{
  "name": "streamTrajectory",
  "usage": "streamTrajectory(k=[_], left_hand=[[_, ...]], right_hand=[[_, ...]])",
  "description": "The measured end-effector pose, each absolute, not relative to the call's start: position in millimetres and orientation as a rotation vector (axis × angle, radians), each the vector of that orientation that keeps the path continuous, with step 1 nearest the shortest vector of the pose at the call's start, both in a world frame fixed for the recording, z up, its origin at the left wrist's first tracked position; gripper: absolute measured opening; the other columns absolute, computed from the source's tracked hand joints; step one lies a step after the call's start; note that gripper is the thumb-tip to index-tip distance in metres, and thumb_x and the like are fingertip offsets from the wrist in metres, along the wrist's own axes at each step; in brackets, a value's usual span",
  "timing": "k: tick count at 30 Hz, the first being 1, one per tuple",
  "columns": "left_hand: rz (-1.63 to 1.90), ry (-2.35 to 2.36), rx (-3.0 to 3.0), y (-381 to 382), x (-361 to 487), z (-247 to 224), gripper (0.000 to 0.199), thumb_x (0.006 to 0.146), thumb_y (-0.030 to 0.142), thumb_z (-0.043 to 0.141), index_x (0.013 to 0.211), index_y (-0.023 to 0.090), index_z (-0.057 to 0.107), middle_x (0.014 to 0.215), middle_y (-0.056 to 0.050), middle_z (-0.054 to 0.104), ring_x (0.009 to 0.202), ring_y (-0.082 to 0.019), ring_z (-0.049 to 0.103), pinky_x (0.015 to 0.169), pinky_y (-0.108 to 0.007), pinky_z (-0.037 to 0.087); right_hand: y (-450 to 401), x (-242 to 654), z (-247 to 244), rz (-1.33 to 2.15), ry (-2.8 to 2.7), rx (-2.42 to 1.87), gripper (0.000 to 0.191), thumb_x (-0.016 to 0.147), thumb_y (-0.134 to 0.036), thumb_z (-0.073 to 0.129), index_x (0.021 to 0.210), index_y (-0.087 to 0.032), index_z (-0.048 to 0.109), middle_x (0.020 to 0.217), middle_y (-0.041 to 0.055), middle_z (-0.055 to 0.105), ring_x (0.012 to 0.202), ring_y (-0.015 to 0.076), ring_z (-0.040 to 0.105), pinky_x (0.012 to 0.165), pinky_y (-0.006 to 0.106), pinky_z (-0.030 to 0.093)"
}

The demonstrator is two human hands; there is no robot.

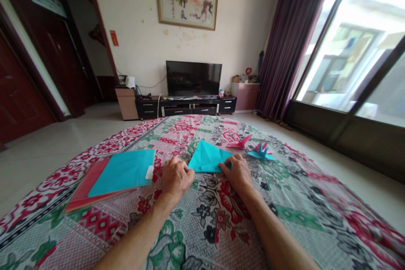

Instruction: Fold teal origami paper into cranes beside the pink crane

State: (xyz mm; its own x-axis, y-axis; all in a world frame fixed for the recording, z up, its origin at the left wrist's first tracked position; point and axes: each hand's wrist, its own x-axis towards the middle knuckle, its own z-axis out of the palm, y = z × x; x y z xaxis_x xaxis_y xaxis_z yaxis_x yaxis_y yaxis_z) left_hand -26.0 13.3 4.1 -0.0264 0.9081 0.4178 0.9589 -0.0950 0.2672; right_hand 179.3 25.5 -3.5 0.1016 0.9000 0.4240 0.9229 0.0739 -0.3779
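Note:
A sheet of blue origami paper [207, 159], folded into a roughly triangular shape with creases across it, lies on the patterned tablecloth in front of me. My left hand [177, 176] is closed, its thumb and forefinger pinching the paper's left corner. At the right corner, my right hand [238, 172] grips the paper between thumb and bent fingers, which cover part of that edge. Beyond my right hand sit folded paper cranes: a pink one [241, 142] and a blue one [262, 152], with another pink one partly hidden behind the blue.
To the left lies a clear packet of coloured paper sheets [123, 172], blue over red, with a white label. The round table's floral cloth [202, 236] reaches under everything. A television [194, 79] on a low black cabinet stands against the far wall; a window is at right.

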Motion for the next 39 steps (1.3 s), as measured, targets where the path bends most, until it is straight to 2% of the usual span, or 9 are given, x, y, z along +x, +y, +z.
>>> streamTrajectory(k=[17,39], left_hand=[[-0.839,-2.015,-2.153,13.2,-27.7,1.8,0.013,0.067,0.024,0.052,0.056,0.019,0.058,0.078,-0.005,0.061,0.08,-0.019,0.053,0.078,-0.029,0.037],[-0.837,-1.947,-2.164,13.2,-29.1,0.0,0.015,0.067,0.023,0.051,0.054,0.019,0.057,0.076,-0.004,0.06,0.078,-0.019,0.054,0.077,-0.03,0.038]], right_hand=[[18.8,190.6,-3.6,0.065,-1.863,-1.631,0.019,0.074,-0.034,0.061,0.081,-0.017,0.064,0.09,0.0056,0.056,0.084,0.0174,0.052,0.08,0.028,0.039],[20.0,184.5,2.4,-0.012,-1.805,-1.822,0.022,0.075,-0.04,0.061,0.077,-0.018,0.064,0.088,0.0059,0.056,0.088,0.0196,0.052,0.08,0.028,0.037]])
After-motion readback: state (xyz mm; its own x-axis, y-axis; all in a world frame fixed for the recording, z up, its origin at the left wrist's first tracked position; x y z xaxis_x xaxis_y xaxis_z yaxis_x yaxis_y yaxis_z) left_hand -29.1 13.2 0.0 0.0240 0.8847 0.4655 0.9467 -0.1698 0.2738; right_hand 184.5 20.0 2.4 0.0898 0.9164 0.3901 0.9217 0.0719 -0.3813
